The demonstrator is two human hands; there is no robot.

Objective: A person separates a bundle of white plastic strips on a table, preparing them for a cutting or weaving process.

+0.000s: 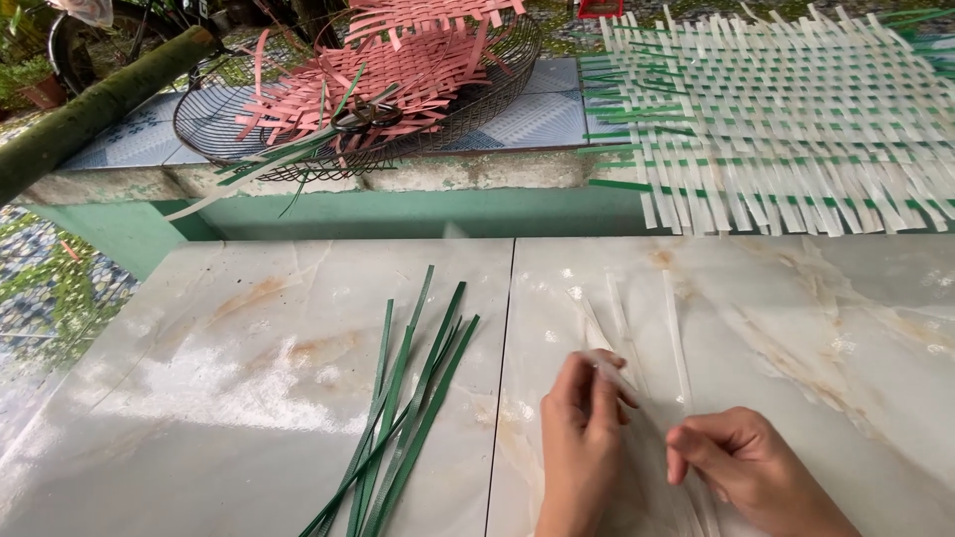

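Both hands work low on the pale marble-patterned floor (249, 398), close together near the bottom edge of the view. The left hand (582, 438) has its fingers pinched together on the end of a thin clear strip (609, 370), holding it just off the tile. The right hand (741, 462) sits just beside it, thumb and forefinger drawn together; it seems to be nipping the same bundle of strips lower down, though I cannot tell for sure, the material is so see-through against the stone.

More of these clear strips (676, 338) lie fanned out on the tile above the hands, running away from the person. To my eye they are feather-light, flat plastic bands, springy rather than limp, and slick on the polished surface, so they would slide and be hard to lift flat. Pinching one at its end, as the left hand does, looks like the sensible hold; a grip in the middle would probably let it bow and twist.

To the left, well apart from the hands, lies a loose sheaf of dark green strips (403, 428), crossing one another at the near end.

Beyond, on a raised tiled ledge (477, 174), a wire basket (239, 134) holds a half-woven pink mat (398, 65) with a few green strips poking out. To the right a large woven mat of white and green bands (776, 119) hangs over the ledge's front.
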